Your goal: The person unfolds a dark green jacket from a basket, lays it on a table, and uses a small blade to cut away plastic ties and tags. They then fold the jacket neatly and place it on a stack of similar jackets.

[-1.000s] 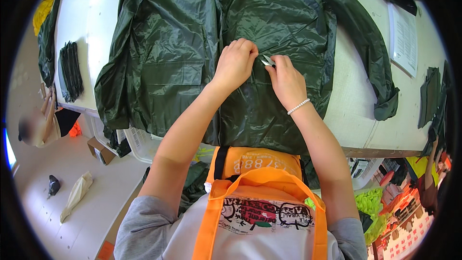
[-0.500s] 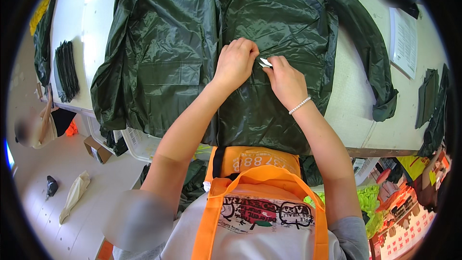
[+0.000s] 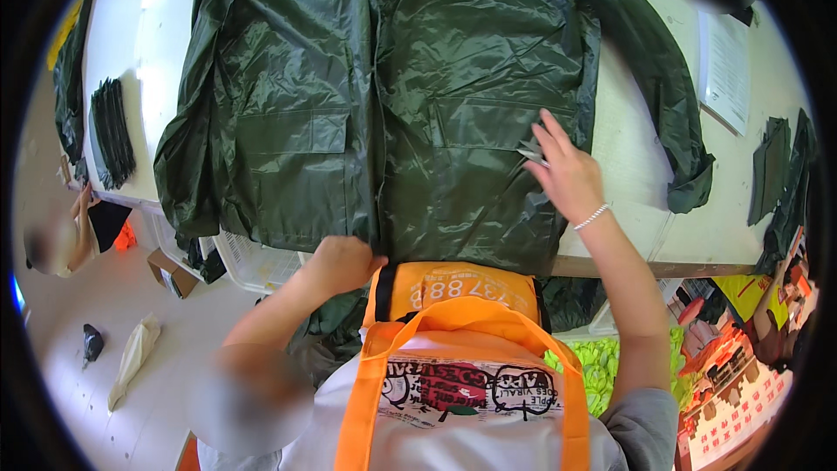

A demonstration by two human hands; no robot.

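A dark green shiny jacket (image 3: 471, 52) lies spread front up, with a flapped pocket on each side of its front opening. My right hand (image 3: 567, 170) is over the right pocket, its fingers partly stretched. Small metal thread snips (image 3: 532, 155) are held in it, their tips sticking out by the thumb and mostly hidden by the palm. At the bottom hem, left of the front opening, my left hand (image 3: 342, 263) is closed with the knuckles up. Its thumb points toward the hem, and whatever the fingers hold is hidden.
The white table (image 3: 641, 174) ends just below the hem. Stacked dark green pieces (image 3: 112, 133) lie left, more green pieces (image 3: 770, 170) right, near a stack of papers (image 3: 724, 70). A white basket (image 3: 253, 257) stands under the edge. Another person (image 3: 78, 231) is at far left.
My left hand has left the right pocket and come down to the hem. My right hand has moved right with the snips. The jacket sits slightly further left in view.
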